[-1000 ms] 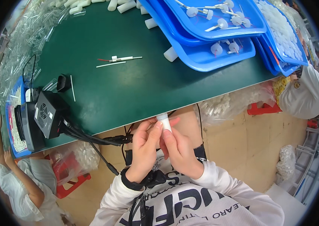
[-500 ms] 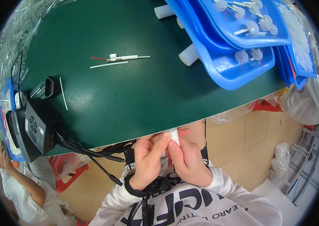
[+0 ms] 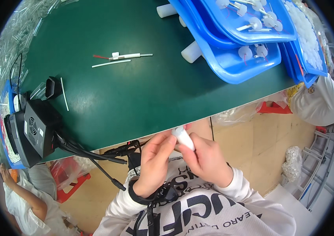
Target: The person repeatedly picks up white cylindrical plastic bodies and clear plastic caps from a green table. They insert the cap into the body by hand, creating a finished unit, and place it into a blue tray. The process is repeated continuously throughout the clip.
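A short white cylinder [image 3: 184, 139] is held between my two hands, just off the near edge of the green table [image 3: 135, 94]. My right hand [image 3: 209, 161] is wrapped round its lower end. At its upper end, the fingertips of my left hand [image 3: 156, 159] press against it, with the thumb along its side. The upper end looks greyish and may be an opening or a cap; I cannot tell which. Beyond my hands on the table lie a thin white tube assembly [image 3: 129, 56] with red wires and a loose thin white stick [image 3: 111, 63].
Stacked blue trays [image 3: 234, 74] with white discs and sticks stand at the right, propped by white cylinders [image 3: 192, 52]. A black device [image 3: 37, 129] with cables [image 3: 92, 154] sits at the left edge. Clear tubes [image 3: 13, 35] pile up far left. Another person's arm [image 3: 23, 192] is at lower left.
The white cylinder has tilted and more of it shows, its upper end now leaning left. My right hand has shifted slightly right. The whole view has moved a little.
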The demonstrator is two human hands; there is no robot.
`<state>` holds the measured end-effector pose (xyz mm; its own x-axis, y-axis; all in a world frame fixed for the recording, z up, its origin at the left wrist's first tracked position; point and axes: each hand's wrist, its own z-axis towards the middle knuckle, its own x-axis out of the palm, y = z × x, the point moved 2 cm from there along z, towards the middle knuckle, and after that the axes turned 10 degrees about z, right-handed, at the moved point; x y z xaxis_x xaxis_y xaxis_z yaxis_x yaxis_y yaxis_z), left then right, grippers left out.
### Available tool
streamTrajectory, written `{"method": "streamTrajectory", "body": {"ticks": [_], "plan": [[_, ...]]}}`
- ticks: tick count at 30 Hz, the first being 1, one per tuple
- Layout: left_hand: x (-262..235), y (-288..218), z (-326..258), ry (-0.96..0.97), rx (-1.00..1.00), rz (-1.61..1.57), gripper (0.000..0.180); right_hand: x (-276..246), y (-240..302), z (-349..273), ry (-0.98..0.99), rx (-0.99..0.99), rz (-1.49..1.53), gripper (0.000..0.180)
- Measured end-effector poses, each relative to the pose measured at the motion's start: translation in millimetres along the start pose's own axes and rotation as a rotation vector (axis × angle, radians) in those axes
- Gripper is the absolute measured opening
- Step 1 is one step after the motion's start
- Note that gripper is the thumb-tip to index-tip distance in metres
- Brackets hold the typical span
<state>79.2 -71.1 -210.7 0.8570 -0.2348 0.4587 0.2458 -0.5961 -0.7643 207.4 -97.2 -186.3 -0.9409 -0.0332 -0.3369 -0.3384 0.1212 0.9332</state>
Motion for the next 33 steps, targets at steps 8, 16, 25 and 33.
{"method": "streamTrajectory", "body": {"ticks": [8,16,25,33], "plan": [[-5.3,3.0,1.3,0.035,-0.038,-0.101,0.035,2.4,11.1,4.9,0.002,-0.081,-0.257,0.033],[0.9,9.6,3.0,0.03,-0.027,-0.22,0.037,-3.4,20.3,9.0,0.051,-0.097,-0.378,0.033],[-2.4,-9.7,-11.9,-0.135,0.155,0.211,0.025,-6.5,-16.5,-13.4,-0.075,-0.095,0.149,0.031],[32.2,-8.0,-23.7,-0.146,0.659,0.829,0.048,-13.3,-16.4,-24.0,-0.191,0.102,1.015,0.025]]}}
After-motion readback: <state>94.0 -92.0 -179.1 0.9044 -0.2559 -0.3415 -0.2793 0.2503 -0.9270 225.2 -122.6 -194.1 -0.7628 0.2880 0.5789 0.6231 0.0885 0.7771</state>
